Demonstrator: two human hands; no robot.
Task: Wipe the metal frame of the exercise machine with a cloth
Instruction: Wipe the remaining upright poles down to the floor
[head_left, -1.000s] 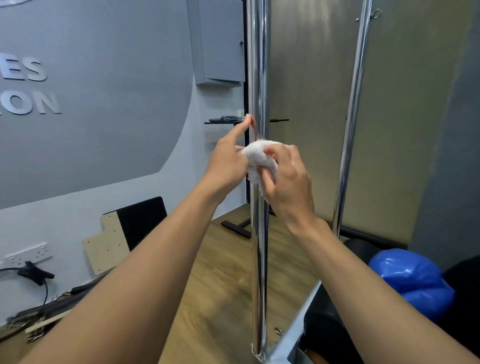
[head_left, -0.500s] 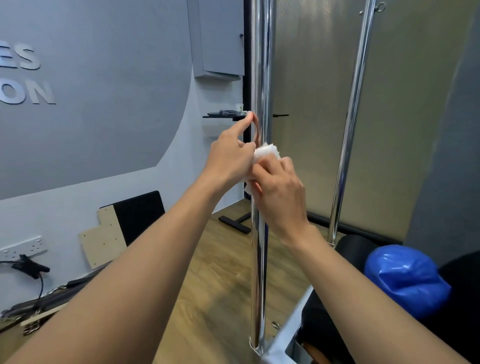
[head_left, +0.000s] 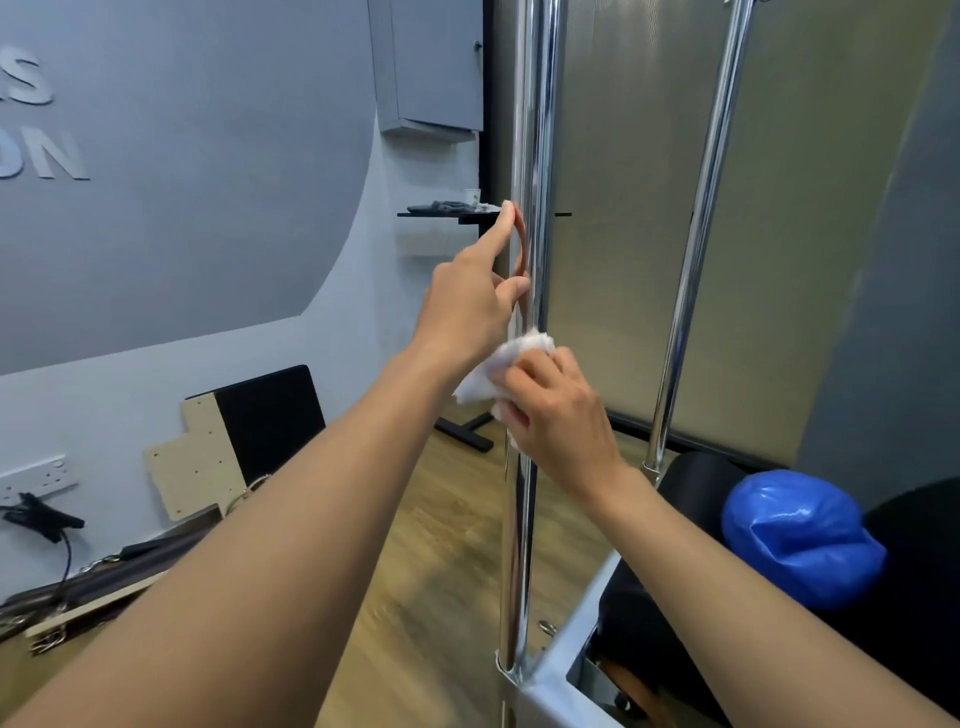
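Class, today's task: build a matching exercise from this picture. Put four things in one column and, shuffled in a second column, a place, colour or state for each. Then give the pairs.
Column one
1 left hand
2 right hand
3 cloth
4 ball

Column two
a blue, low on the right
b white, bunched against the near pole
c touches that pole above the cloth
d grips the cloth

Pairs: 1-c; 2-d; 3-b; 4-a
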